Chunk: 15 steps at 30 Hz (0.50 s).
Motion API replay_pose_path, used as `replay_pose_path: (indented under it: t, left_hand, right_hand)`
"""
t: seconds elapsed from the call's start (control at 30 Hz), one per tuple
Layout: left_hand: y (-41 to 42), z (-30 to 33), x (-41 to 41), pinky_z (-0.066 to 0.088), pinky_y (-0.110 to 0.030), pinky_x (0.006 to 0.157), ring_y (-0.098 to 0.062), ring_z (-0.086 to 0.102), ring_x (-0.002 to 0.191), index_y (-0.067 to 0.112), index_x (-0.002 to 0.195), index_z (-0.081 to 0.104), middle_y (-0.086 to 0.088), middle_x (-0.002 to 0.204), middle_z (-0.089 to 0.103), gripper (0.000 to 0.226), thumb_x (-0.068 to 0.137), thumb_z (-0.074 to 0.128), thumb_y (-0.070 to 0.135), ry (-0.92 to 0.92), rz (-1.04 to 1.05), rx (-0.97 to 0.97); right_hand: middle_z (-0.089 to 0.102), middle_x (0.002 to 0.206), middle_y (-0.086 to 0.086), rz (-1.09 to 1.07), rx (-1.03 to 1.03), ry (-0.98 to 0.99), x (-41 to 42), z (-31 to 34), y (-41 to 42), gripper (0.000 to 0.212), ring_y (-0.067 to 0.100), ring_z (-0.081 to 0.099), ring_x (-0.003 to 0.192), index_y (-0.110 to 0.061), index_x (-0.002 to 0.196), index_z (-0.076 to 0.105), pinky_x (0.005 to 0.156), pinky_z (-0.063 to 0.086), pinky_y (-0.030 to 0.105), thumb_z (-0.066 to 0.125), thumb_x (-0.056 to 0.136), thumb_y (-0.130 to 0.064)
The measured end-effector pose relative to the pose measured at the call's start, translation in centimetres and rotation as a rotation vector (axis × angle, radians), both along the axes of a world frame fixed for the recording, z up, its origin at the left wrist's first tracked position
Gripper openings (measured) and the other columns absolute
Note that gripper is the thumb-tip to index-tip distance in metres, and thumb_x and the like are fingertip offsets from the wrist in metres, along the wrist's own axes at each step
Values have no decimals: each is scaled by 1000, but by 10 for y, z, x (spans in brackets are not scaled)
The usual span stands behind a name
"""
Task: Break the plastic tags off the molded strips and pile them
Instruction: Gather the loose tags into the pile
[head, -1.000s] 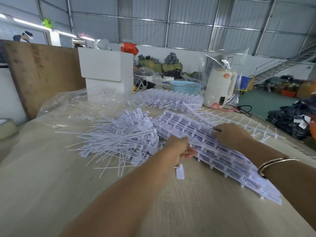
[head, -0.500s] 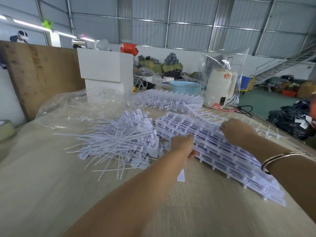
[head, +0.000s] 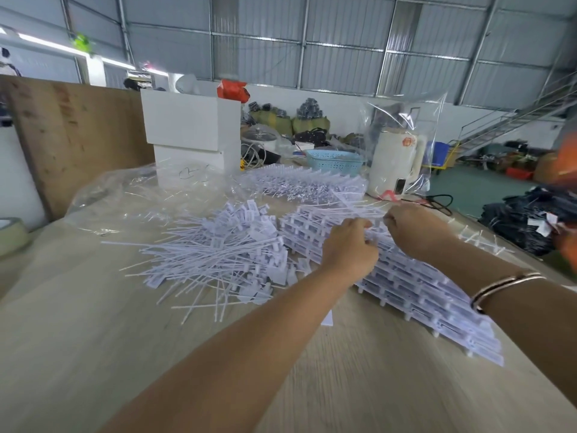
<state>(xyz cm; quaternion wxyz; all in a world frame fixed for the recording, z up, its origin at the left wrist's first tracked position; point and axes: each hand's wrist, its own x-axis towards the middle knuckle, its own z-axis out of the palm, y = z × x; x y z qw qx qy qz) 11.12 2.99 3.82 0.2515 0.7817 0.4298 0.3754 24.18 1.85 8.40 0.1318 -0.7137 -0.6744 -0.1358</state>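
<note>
A stack of white molded strips (head: 415, 295) lies on the wooden table (head: 93, 354), running from the centre toward the lower right. My left hand (head: 349, 248) and my right hand (head: 415, 226) meet over the stack's far end, fingers curled and pinching the top molded strip (head: 376, 218), which is lifted a little. A loose pile of broken-off white tags (head: 218, 257) with long thin tails spreads out to the left of the stack. One single tag (head: 327, 318) lies on the table, partly hidden under my left forearm.
More molded strips (head: 306, 182) lie farther back on clear plastic sheeting (head: 131, 195). Bare runner pieces (head: 480, 239) lie at the right table edge. A white box (head: 190, 132), a blue basket (head: 334, 160) and a cream kettle (head: 396, 160) stand behind. A tape roll (head: 12, 235) sits far left.
Both hands moved away from me along the stack to its far end and came closer together. The top strip is now lifted between them.
</note>
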Motion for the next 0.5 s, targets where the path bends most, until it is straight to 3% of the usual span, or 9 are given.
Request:
replay_pose_path:
  t: [0.1, 0.17, 0.33, 0.4, 0.5]
  left_hand:
    - [8, -7, 1, 32, -44, 104, -27, 37, 129, 14, 140, 38, -6, 144, 39, 43, 99, 34, 30, 369, 22, 105]
    - [10, -12, 2, 27, -44, 105, -27, 33, 131, 18, 141, 36, -3, 145, 37, 44, 100, 29, 32, 475, 37, 182]
    - [11, -26, 1, 26, -41, 104, -22, 33, 128, 21, 131, 47, 0, 136, 45, 39, 96, 33, 28, 535, 56, 411]
    - [15, -20, 3, 21, -40, 108, -23, 30, 133, 19, 129, 50, -3, 137, 44, 40, 95, 32, 27, 504, 26, 375]
    - [21, -7, 6, 26, -42, 102, -26, 44, 121, 19, 125, 54, -6, 128, 48, 39, 95, 31, 29, 466, 18, 232]
  right_hand:
    - [54, 106, 12, -18, -46, -59, -2, -1, -5, 20, 33, 56, 98, -9, 98, 55, 85, 48, 43, 35, 98, -13]
    - [55, 105, 11, -54, 13, -63, -3, 2, -7, 19, 33, 58, 96, -7, 101, 55, 82, 50, 42, 37, 95, -4]
    - [51, 100, 13, -108, 156, 17, -5, 24, -8, 19, 36, 58, 89, -4, 102, 54, 68, 42, 37, 36, 96, -4]
    - [45, 92, 10, -84, 225, 16, -11, 34, -9, 20, 35, 55, 85, -2, 103, 54, 67, 40, 37, 35, 97, -6]
    - [46, 93, 11, -37, 319, 3, -24, 52, -15, 23, 34, 53, 83, -2, 107, 54, 67, 40, 38, 34, 98, -8]
